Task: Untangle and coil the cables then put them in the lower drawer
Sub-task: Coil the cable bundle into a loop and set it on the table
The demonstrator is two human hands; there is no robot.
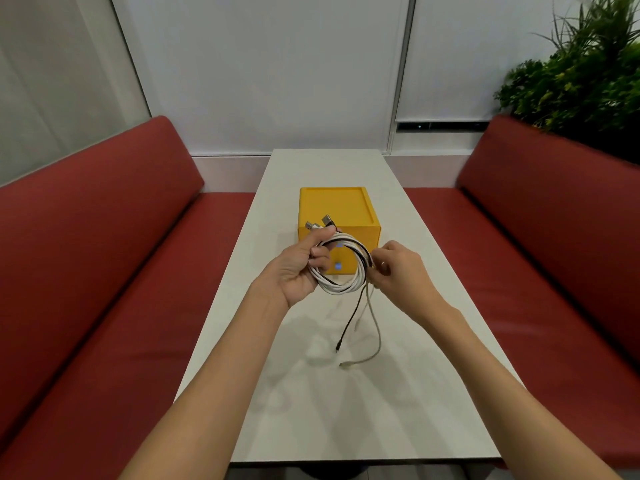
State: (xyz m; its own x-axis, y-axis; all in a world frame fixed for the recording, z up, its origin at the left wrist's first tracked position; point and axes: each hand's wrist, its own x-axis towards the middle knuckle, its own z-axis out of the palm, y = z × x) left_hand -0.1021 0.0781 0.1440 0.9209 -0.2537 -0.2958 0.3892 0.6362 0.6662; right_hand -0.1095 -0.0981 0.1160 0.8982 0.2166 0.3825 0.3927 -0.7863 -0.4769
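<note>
Cables, white and black ones wound together into a round coil [333, 289], are hanging in the air between my two hands. They are above the white rectangular table [346, 410] and in front of the yellow plastic drawer box [337, 206]. My left hand [298, 268] is gripping the left side of the coil with curled fingers, and three metal USB plugs [322, 223] are sticking up from this fist. My right hand [401, 271] is pinching the right side of the coil between thumb and fingertips. Below this pinch two loose tails are dropping down: the black cable end [349, 320] and the pale grey cable end [375, 327], both reaching the table top. The coil is hiding most of the box front, so I cannot tell how the drawers are standing. Red padded benches [104, 237] are running along both sides of the table.
</note>
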